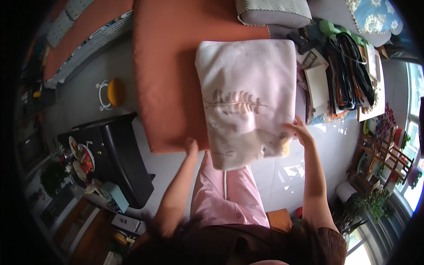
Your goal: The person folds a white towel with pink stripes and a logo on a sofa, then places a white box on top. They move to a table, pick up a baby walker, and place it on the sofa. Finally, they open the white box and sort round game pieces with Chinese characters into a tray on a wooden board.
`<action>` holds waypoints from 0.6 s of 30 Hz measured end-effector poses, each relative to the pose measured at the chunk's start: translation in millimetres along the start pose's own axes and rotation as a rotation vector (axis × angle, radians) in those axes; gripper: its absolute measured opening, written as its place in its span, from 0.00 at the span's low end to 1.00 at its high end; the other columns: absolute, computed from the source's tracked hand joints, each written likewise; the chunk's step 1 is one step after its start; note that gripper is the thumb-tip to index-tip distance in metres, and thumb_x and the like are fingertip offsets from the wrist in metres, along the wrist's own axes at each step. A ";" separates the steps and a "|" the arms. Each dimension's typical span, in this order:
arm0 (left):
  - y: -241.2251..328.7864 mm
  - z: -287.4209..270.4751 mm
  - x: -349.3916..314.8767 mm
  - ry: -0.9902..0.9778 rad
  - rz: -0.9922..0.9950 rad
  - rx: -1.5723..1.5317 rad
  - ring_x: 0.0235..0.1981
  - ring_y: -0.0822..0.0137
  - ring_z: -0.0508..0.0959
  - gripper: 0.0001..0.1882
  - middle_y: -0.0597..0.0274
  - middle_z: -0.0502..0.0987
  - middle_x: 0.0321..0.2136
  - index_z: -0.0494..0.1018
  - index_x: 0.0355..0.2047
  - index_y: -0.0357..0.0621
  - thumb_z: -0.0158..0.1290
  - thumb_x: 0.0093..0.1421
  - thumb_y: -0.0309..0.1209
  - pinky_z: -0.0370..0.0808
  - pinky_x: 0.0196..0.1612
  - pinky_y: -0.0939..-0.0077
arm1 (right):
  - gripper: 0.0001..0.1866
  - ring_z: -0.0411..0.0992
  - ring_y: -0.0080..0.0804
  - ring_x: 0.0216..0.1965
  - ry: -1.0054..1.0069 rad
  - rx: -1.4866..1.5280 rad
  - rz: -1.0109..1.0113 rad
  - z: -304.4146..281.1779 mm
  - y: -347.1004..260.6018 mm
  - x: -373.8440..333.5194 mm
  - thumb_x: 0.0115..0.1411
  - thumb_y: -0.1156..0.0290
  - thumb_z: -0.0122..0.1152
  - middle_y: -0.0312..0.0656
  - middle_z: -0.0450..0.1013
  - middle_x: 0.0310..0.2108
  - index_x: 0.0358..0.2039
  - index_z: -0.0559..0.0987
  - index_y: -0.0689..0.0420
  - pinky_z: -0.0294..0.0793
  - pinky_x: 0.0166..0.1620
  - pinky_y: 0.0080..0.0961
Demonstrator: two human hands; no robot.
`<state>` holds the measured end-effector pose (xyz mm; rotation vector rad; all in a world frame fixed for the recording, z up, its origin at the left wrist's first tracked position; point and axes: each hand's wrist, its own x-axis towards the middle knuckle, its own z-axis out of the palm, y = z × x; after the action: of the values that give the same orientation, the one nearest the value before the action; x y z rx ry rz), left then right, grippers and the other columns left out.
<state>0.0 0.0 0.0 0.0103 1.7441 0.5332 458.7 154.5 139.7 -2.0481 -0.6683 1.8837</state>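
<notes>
you're likely straightening the folded blanket (pixel 251 73), right hand (pixel 301 131) spread loosely at its edge (left hand (pixel 191 145) blurred, can't tell its grip); next probably calls for evening the near end

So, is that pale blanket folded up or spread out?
Folded: the pale blanket forms a compact rectangle with rounded, fold-like edges, the right hand at its right side.

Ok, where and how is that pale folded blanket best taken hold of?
Probably by both side edges of the folded blanket, at its near corners, from the near side: that end seems to jut past the orange-covered bed, perhaps leaving room underneath. The right hand is at its right edge; the left hand is apart.
</notes>
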 end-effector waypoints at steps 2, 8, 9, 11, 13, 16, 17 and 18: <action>84.1 26.5 -36.7 0.145 0.296 0.074 0.26 0.71 0.72 0.10 0.63 0.71 0.22 0.69 0.38 0.45 0.48 0.55 0.24 0.71 0.28 0.75 | 0.49 0.72 0.45 0.44 0.040 0.122 -0.201 5.3 26.8 10.1 0.38 0.71 0.73 0.54 0.70 0.44 0.59 0.55 0.59 0.75 0.47 0.39; 254.7 196.9 -117.7 -0.262 1.547 0.868 0.56 0.52 0.62 0.31 0.51 0.64 0.53 0.64 0.53 0.42 0.58 0.45 0.20 0.61 0.57 0.62 | 0.33 0.72 0.50 0.42 0.420 -0.457 -0.183 79.7 -26.4 -46.3 0.43 0.63 0.62 0.49 0.73 0.41 0.52 0.65 0.49 0.70 0.44 0.40; 270.9 234.0 -117.8 -0.323 1.661 0.877 0.56 0.51 0.63 0.31 0.50 0.65 0.53 0.65 0.52 0.42 0.59 0.45 0.24 0.61 0.58 0.62 | 0.34 0.70 0.48 0.45 0.470 -0.497 -0.248 87.9 -22.6 -51.9 0.43 0.63 0.62 0.48 0.72 0.42 0.54 0.64 0.50 0.68 0.47 0.40; 290.8 294.6 -92.7 -0.337 1.516 0.789 0.56 0.53 0.62 0.32 0.53 0.65 0.52 0.63 0.53 0.45 0.59 0.48 0.39 0.60 0.56 0.56 | 0.38 0.64 0.40 0.52 0.527 -0.567 -0.281 104.3 -25.7 -68.5 0.44 0.62 0.62 0.43 0.68 0.49 0.58 0.62 0.52 0.60 0.52 0.39; 310.0 338.1 -85.5 -0.212 1.400 0.995 0.58 0.54 0.61 0.33 0.52 0.63 0.55 0.62 0.54 0.40 0.59 0.50 0.39 0.60 0.59 0.65 | 0.38 0.63 0.42 0.53 0.619 -0.548 -0.326 100.2 7.0 -73.9 0.45 0.62 0.63 0.44 0.66 0.50 0.58 0.62 0.51 0.60 0.53 0.40; 325.6 377.2 -69.1 -0.172 1.405 1.194 0.58 0.56 0.61 0.35 0.53 0.61 0.57 0.62 0.55 0.42 0.59 0.48 0.41 0.59 0.60 0.66 | 0.37 0.61 0.46 0.54 0.755 -0.384 -0.389 91.5 82.0 -75.4 0.47 0.63 0.65 0.48 0.63 0.52 0.57 0.62 0.55 0.59 0.55 0.40; 332.1 382.8 -53.7 -0.197 1.394 1.186 0.58 0.56 0.62 0.35 0.53 0.61 0.57 0.62 0.55 0.42 0.60 0.48 0.41 0.60 0.59 0.67 | 0.37 0.61 0.46 0.54 0.777 -0.231 -0.293 91.7 111.6 -75.4 0.48 0.62 0.65 0.49 0.63 0.52 0.57 0.62 0.58 0.59 0.55 0.39; 339.0 394.1 -48.9 -0.252 1.321 1.199 0.60 0.58 0.59 0.35 0.57 0.59 0.59 0.60 0.57 0.45 0.58 0.50 0.42 0.56 0.61 0.61 | 0.37 0.61 0.45 0.54 0.809 -0.075 -0.187 92.1 137.5 -75.3 0.50 0.62 0.65 0.50 0.63 0.52 0.56 0.61 0.61 0.59 0.56 0.38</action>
<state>284.3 424.2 109.0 2.0475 1.3623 0.2630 384.5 -10.9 125.5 -2.4163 -0.6659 0.8064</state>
